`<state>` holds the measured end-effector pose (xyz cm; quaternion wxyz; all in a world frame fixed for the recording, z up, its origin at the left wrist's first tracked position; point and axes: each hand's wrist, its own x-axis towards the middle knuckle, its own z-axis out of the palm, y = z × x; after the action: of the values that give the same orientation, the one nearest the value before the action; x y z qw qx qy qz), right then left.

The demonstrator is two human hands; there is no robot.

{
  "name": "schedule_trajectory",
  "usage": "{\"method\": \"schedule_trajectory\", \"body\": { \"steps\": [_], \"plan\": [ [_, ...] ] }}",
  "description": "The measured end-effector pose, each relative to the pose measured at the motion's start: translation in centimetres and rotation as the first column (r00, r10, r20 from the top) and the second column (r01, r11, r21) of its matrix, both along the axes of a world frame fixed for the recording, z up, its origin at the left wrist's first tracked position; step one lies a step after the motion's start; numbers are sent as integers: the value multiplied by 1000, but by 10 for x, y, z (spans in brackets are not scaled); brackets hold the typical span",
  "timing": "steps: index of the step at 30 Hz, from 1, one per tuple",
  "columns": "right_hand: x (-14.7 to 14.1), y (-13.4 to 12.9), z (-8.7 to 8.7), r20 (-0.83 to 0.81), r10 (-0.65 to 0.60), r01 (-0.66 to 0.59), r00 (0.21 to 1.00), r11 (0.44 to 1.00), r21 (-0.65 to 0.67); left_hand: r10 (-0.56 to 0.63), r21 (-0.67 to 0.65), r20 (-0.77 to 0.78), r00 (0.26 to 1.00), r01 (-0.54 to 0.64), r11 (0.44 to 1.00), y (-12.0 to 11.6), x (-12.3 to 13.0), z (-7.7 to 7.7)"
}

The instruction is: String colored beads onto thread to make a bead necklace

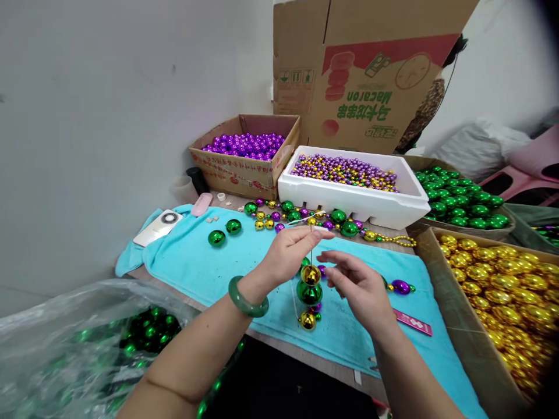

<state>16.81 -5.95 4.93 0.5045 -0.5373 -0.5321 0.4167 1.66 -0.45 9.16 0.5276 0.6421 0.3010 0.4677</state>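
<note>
My left hand [290, 253], with a green bangle [248, 298] at the wrist, pinches the top of a thin upright needle or wire [311, 253]. Strung low on it are a gold bead [311, 274] and a large green bead [309, 293]. Another gold bead [307, 320] is below them, beside small purple and green ones. Just right of the gold bead, my right hand [356, 285] has its fingers apart and holds nothing. Finished-looking strands of green, purple and gold beads [338, 216] lie behind my hands on the blue towel [253, 262].
Behind are a carton of purple beads [238, 174] and a white foam box [349, 201] of small mixed beads. Green beads [465, 198] and a gold-bead carton [471, 326] are at right. A phone [158, 227] lies left; a plastic bag [78, 349] is front left.
</note>
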Motion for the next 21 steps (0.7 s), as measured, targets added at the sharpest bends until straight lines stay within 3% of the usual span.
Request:
{"method": "schedule_trajectory", "body": {
  "steps": [4,10,13,15,17,21],
  "plan": [
    [-10,3,9,15,123,-123,992,992,-1,-5,71,43,999,2,997,-5,3,16],
    [-16,7,8,98,196,-196,976,981,-8,-35,45,126,991,30,999,-6,2,40],
    [-15,9,10,15,227,-227,974,973,-32,-30,-3,234,972,32,999,-2,-1,39],
    [-14,9,12,-90,194,-198,977,980,-31,-9,-48,285,958,23,999,-4,-4,24],
    [-11,8,14,-187,150,-157,971,987,-21,-7,-95,264,964,33,995,-10,-5,-2],
    [-8,6,25,-348,93,-102,933,995,-8,-32,-161,-57,998,22,987,-33,2,-66]
  ]
}}
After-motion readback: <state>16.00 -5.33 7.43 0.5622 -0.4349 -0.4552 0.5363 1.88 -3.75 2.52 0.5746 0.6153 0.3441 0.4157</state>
